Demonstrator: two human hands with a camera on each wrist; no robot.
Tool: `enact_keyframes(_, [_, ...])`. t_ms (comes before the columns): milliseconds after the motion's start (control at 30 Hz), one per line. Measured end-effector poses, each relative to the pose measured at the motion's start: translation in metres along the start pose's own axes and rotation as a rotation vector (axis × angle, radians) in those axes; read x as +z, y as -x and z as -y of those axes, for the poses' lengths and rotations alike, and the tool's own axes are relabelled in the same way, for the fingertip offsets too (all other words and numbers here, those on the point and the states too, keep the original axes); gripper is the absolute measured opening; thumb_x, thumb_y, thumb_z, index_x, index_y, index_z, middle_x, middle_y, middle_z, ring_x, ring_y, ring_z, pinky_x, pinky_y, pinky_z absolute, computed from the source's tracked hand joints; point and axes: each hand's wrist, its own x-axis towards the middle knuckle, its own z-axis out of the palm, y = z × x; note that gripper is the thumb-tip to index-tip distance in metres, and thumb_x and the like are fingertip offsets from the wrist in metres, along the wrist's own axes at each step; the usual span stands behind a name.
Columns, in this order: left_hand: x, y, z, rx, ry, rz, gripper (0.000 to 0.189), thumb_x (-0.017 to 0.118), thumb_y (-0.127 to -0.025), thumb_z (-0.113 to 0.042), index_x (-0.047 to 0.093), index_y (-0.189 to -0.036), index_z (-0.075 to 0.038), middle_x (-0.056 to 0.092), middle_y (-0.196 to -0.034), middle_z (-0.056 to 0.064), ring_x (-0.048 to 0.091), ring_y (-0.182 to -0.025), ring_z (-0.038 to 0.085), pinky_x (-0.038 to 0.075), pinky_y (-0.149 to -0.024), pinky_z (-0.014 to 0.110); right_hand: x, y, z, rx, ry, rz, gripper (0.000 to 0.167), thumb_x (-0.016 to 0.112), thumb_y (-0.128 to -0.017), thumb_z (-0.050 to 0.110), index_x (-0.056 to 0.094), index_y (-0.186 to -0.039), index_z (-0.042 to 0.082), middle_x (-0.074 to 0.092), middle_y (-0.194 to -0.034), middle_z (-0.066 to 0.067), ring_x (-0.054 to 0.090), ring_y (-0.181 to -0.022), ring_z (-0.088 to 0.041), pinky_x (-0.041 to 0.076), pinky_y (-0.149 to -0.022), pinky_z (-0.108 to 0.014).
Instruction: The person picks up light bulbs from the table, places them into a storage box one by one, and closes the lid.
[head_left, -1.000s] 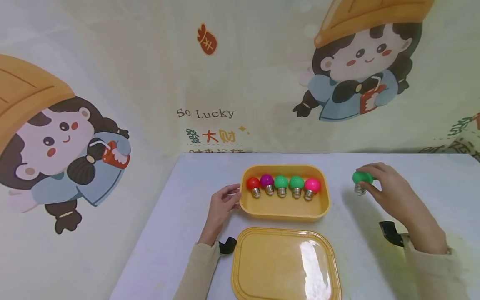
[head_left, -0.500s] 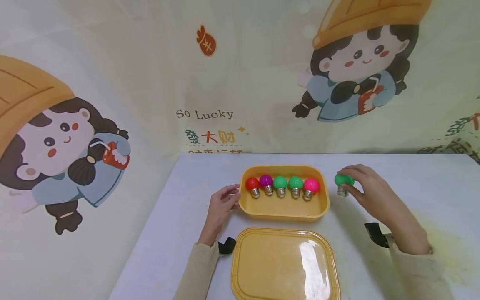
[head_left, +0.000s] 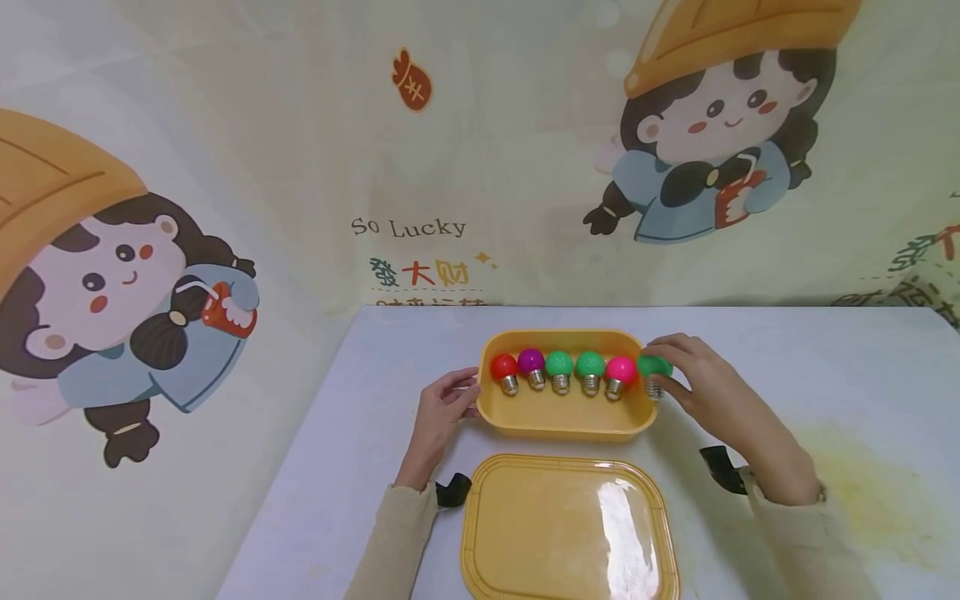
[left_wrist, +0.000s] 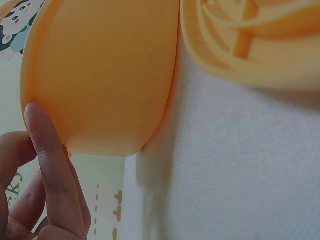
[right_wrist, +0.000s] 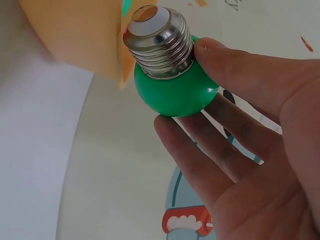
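Observation:
My right hand (head_left: 708,383) pinches a green light bulb (right_wrist: 175,92) by its round globe, thumb on one side and fingers on the other. Its silver screw base (head_left: 655,388) points down in the head view, at the right rim of a yellow box (head_left: 562,423). Inside the box, a red bulb (head_left: 505,367), a purple bulb (head_left: 532,361), two green bulbs and a pink bulb (head_left: 621,371) form a row. At the box's left end, my left hand (head_left: 437,421) rests its fingertips against the outer wall, seen closely in the left wrist view as an orange-yellow wall (left_wrist: 110,75).
A flat yellow lid (head_left: 566,529) lies on the white table (head_left: 322,467) in front of the box. Behind the table hangs a cream backdrop (head_left: 315,150) printed with cartoon figures. Each wrist carries a black camera mount (head_left: 723,469).
My right hand has moved left with the green bulb, from beside the box to its right rim. My left hand and the box have stayed in place.

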Motion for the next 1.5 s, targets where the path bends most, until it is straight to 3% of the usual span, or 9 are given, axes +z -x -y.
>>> enact_keyframes(200, [0.0,-0.001,0.0,0.011,0.01,0.016,0.033,0.066,-0.095,-0.006,0.063,-0.127,0.002,0.062,-0.117,0.025,0.066,-0.082,0.02,0.06,-0.066,0.023,0.004,-0.003,0.006,0.046,-0.013,0.073,0.037,0.077,-0.08,-0.004,0.066,-0.115,-0.001,0.061,-0.119,-0.018,0.055,-0.114,-0.038,0.052,-0.093,-0.058])
enact_keyframes(533, [0.001,-0.002,0.001,0.018,-0.004,0.018,0.034,0.065,-0.095,-0.006,0.063,-0.128,0.002,0.061,-0.118,0.026,0.066,-0.081,0.022,0.06,-0.066,0.023,0.017,-0.009,0.012,-0.032,-0.044,0.078,0.034,0.074,-0.082,-0.008,0.066,-0.115,-0.002,0.061,-0.117,-0.018,0.057,-0.111,-0.038,0.052,-0.093,-0.054])
enact_keyframes(867, [0.001,-0.001,-0.001,0.006,-0.007,0.008,0.033,0.067,-0.094,-0.006,0.065,-0.126,-0.001,0.063,-0.118,0.024,0.067,-0.084,0.027,0.06,-0.066,0.024,0.029,-0.011,0.015,-0.03,-0.051,0.129,0.033,0.074,-0.083,-0.004,0.067,-0.115,-0.002,0.062,-0.118,-0.017,0.058,-0.111,-0.035,0.054,-0.092,-0.051])
enact_keyframes(1133, [0.001,0.001,0.003,-0.002,-0.01,-0.003,0.033,0.068,-0.093,-0.006,0.065,-0.125,-0.001,0.063,-0.116,0.023,0.066,-0.081,0.02,0.06,-0.065,0.023,0.041,-0.014,0.018,-0.134,-0.05,0.11,0.032,0.08,-0.078,-0.005,0.069,-0.108,0.0,0.063,-0.11,-0.013,0.061,-0.103,-0.03,0.057,-0.086,-0.045])
enact_keyframes(1500, [0.0,0.0,-0.001,0.009,-0.008,-0.003,0.033,0.068,-0.093,-0.006,0.065,-0.125,-0.001,0.064,-0.114,0.02,0.065,-0.078,0.016,0.06,-0.064,0.024,0.054,-0.022,0.02,-0.186,-0.079,0.096,0.031,0.082,-0.076,-0.004,0.071,-0.104,0.001,0.065,-0.105,-0.01,0.06,-0.097,-0.026,0.058,-0.084,-0.042])
